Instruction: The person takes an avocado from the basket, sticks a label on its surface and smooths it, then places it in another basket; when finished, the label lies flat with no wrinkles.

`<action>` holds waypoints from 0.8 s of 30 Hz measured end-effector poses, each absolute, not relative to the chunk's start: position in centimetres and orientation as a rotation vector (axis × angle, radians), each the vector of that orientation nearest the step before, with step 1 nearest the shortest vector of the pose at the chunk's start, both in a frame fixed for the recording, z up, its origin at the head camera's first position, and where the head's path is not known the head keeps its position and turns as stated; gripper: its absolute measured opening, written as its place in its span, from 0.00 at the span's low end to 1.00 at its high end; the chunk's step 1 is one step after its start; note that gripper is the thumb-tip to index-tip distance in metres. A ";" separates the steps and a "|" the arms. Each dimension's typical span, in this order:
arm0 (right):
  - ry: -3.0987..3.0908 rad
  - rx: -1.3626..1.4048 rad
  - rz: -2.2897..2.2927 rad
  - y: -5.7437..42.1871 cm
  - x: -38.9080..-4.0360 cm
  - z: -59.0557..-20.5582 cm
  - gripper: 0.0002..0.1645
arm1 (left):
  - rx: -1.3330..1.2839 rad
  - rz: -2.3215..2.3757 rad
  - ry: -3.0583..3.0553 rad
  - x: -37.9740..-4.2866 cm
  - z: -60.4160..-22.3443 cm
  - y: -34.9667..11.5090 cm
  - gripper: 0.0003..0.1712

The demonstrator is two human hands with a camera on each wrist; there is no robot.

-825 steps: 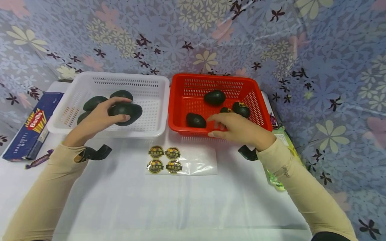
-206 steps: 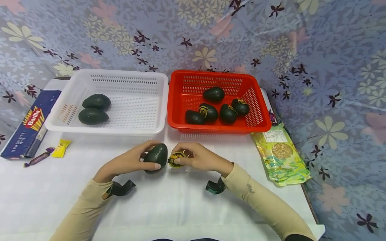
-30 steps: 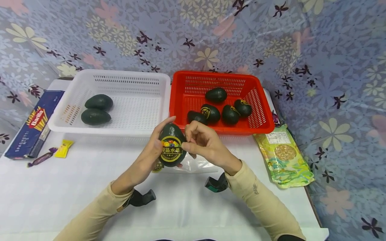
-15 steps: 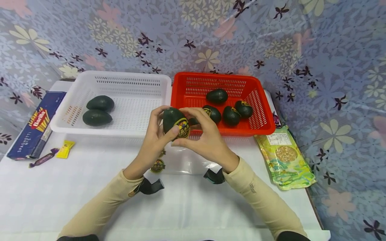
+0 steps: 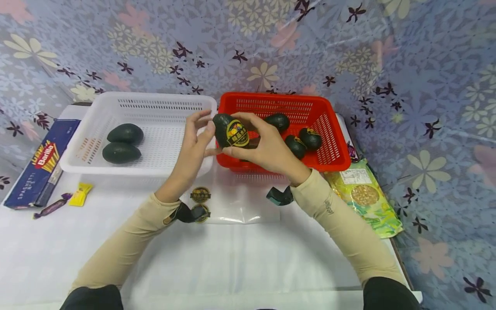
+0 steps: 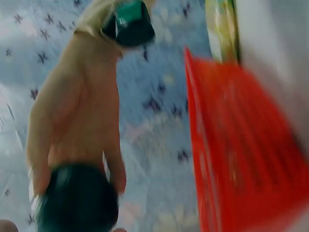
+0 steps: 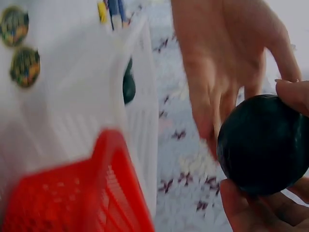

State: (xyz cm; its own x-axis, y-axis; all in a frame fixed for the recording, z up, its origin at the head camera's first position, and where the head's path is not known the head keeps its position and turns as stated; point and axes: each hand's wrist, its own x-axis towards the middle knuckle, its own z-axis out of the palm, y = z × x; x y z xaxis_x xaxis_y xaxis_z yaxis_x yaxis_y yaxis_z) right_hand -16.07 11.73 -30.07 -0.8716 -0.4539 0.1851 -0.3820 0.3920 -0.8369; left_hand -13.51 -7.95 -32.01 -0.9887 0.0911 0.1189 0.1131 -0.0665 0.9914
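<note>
A dark green avocado (image 5: 222, 129) with a round black-and-gold sticker (image 5: 237, 133) on its side is raised over the front of the red basket (image 5: 337, 150). My right hand (image 5: 271, 146) holds it between thumb and fingers. Close on its other side is my left hand (image 5: 190, 146), its fingers loosely extended and its thumb tip right by the peel. In the right wrist view the left hand (image 7: 227, 53) looks relaxed, while right-hand fingers (image 7: 241, 208) wrap the avocado. The left wrist view shows the right hand (image 6: 82, 111) around the fruit, with left fingertips at the bottom edge.
Two avocados (image 5: 122, 153) lie in the white basket (image 5: 174, 170); several more (image 5: 310, 138) sit in the red one, partly hidden. A clear sheet (image 5: 244, 211) with two stickers (image 5: 200, 194) lies in front. Spaghetti box (image 5: 42, 163) and candies (image 5: 80, 194) are left, a yellow-green bag (image 5: 368, 202) right.
The stickered avocado has come up from the sheet area to above the red basket. My left hand, which held it earlier, has loosened, and the right hand has taken it over.
</note>
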 end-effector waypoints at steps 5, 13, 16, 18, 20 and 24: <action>2.656 -0.655 -1.333 12.8 -19.7 -29.1 0.45 | -0.123 -2.063 -2.156 -17.3 -31.1 -10.7 0.32; 2.711 -0.486 -0.999 14.1 -25.7 -30.7 0.50 | 0.076 -1.628 -2.492 -22.8 -31.0 -17.6 0.36; 2.699 -0.444 -0.892 14.2 -27.2 -31.8 0.50 | 0.031 -1.470 -2.759 -24.3 -31.7 -20.1 0.37; 2.695 -0.410 -0.841 14.1 -27.9 -32.7 0.49 | -0.003 -1.357 -2.945 -24.9 -32.5 -21.6 0.40; 2.687 -0.379 -0.792 14.0 -28.4 -33.5 0.48 | -0.016 -1.222 -3.091 -25.4 -33.6 -23.0 0.41; 2.681 -0.354 -0.678 13.1 -29.3 -34.9 0.47 | 0.059 -1.073 -3.227 -25.4 -35.2 -26.2 0.43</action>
State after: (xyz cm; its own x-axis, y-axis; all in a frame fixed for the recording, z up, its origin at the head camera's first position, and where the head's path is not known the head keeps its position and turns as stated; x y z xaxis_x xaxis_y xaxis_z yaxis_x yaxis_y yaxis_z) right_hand -29.31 13.06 -34.91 -0.9069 -0.3210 -0.2729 -0.1527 0.8540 -0.4973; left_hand -25.35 -26.17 -35.20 -0.9659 0.0489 -0.2544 -0.1131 0.8038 0.5841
